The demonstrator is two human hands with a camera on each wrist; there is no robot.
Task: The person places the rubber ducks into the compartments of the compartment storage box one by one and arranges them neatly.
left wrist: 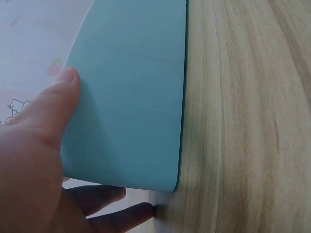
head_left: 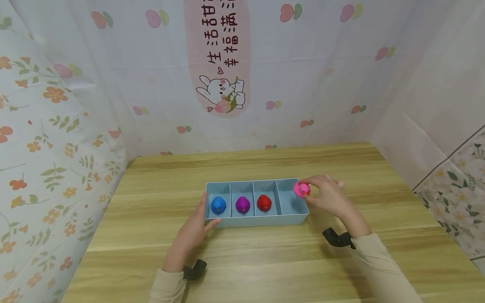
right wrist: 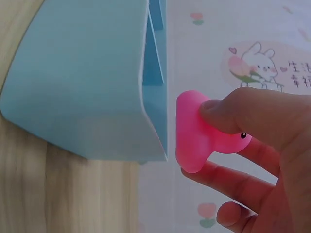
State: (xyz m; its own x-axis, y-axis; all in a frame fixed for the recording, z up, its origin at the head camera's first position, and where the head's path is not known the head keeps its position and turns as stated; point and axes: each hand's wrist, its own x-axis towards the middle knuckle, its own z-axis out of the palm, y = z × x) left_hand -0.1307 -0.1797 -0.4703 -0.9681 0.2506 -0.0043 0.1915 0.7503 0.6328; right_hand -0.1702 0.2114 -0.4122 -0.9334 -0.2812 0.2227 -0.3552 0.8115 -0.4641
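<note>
A light blue divided box (head_left: 265, 221) lies lengthwise on the table. From left to right, its compartments hold a blue rubber duck (head_left: 218, 205), a purple rubber duck (head_left: 243, 205) and a red rubber duck (head_left: 264, 203); the rightmost compartment is bare. My left hand (head_left: 194, 227) holds the box's left front corner, its thumb (left wrist: 68, 90) against the front wall and its fingers along the left end. Between thumb and fingers, my right hand (head_left: 327, 195) pinches a pink rubber duck (right wrist: 192, 131). That duck is above the rim at the box's right end.
The wood-grain table (head_left: 257, 261) extends around the box on all sides. Behind it hangs a printed curtain (head_left: 303, 75) with a rabbit picture, and a floral curtain (head_left: 57, 168) borders the left. Black wrist mounts (head_left: 335, 238) sit on both forearms.
</note>
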